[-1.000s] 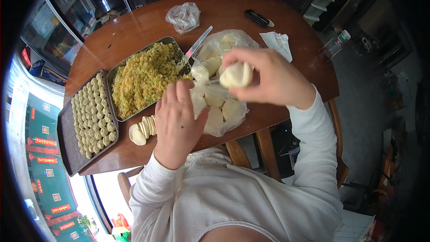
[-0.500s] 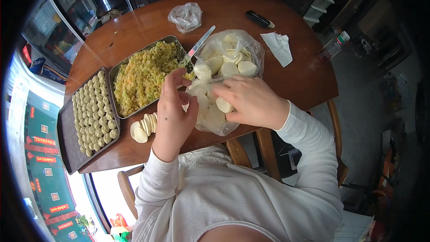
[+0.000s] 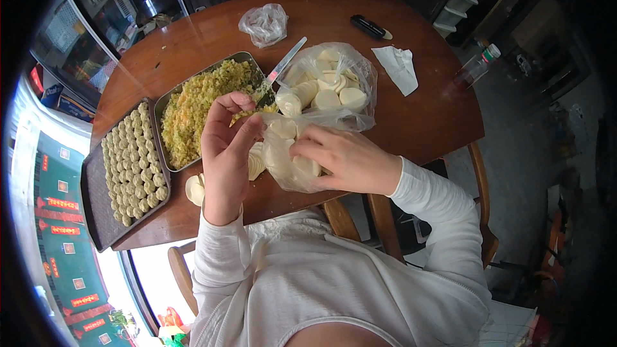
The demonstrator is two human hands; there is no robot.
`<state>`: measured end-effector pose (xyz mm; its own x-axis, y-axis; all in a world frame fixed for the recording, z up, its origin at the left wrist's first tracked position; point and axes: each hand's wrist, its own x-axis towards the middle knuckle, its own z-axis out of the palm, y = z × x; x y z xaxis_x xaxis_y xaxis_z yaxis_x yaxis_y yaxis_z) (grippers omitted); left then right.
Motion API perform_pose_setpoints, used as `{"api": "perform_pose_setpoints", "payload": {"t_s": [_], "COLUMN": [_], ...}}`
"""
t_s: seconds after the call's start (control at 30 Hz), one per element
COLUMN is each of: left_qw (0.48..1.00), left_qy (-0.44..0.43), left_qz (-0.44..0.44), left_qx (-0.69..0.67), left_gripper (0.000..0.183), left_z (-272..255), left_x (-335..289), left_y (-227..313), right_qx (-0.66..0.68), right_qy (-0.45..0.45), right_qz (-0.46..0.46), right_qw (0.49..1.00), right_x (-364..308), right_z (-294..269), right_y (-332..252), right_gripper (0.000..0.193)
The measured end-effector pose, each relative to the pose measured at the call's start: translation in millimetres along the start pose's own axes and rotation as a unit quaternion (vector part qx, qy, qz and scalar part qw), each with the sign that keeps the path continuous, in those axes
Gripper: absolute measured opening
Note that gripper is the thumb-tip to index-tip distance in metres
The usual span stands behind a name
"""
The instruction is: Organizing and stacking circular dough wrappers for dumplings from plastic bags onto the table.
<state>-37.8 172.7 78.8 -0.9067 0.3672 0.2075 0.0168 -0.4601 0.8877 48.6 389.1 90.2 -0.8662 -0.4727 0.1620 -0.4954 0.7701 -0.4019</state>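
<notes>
My right hand (image 3: 350,159) reaches into the near clear plastic bag (image 3: 281,170), its fingers curled round a stack of round white dough wrappers (image 3: 307,166). My left hand (image 3: 225,148) is at the bag's left edge, thumb and fingers curved with a gap between them; the thumb tip seems to touch the plastic. Just beyond lies another bagged heap of wrappers (image 3: 326,99). Loose wrappers (image 3: 195,189) lie on the table, partly hidden behind my left hand. A metal tray of chopped yellow-green filling (image 3: 199,112) stands beyond that hand.
A dark tray (image 3: 96,199) with rows of small shaped dumplings (image 3: 135,167) is at the left. A spatula (image 3: 286,61) leans by the filling. Farther back are a crumpled plastic bag (image 3: 265,24), a black object (image 3: 369,27), a white tissue (image 3: 397,69) and a clear bottle (image 3: 477,67).
The near bag and its wrappers have shifted left, with my right hand moving along. My left hand has moved slightly left and now covers part of the loose wrapper row.
</notes>
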Motion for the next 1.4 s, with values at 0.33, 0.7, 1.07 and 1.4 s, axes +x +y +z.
{"api": "perform_pose_setpoints", "payload": {"t_s": [0.33,0.7,1.07,1.4], "left_qw": [0.999,0.854,0.770,0.841], "left_qy": [-0.022,0.040,-0.021,-0.007], "left_qz": [0.027,0.177,0.103,0.108], "left_qx": [-0.027,0.487,0.629,0.530], "left_gripper": [0.021,0.032,0.023,0.017], "left_z": [7.9,17.9,15.9,5.8], "left_x": [-8.8,13.0,42.5,44.2], "left_y": [7.8,-1.7,-34.5,-42.5], "right_qx": [-0.043,-0.041,-0.111,-0.093], "right_qy": [0.006,0.124,0.042,0.040], "right_qz": [-0.055,0.022,-0.002,-0.016], "right_qw": [0.998,0.991,0.993,0.995], "right_x": [-7.5,41.4,64.6,70.6], "right_z": [6.8,-64.8,-11.3,-5.0], "right_y": [7.2,55.6,72.6,77.7], "right_gripper": [0.050,0.022,0.060,0.069]}}
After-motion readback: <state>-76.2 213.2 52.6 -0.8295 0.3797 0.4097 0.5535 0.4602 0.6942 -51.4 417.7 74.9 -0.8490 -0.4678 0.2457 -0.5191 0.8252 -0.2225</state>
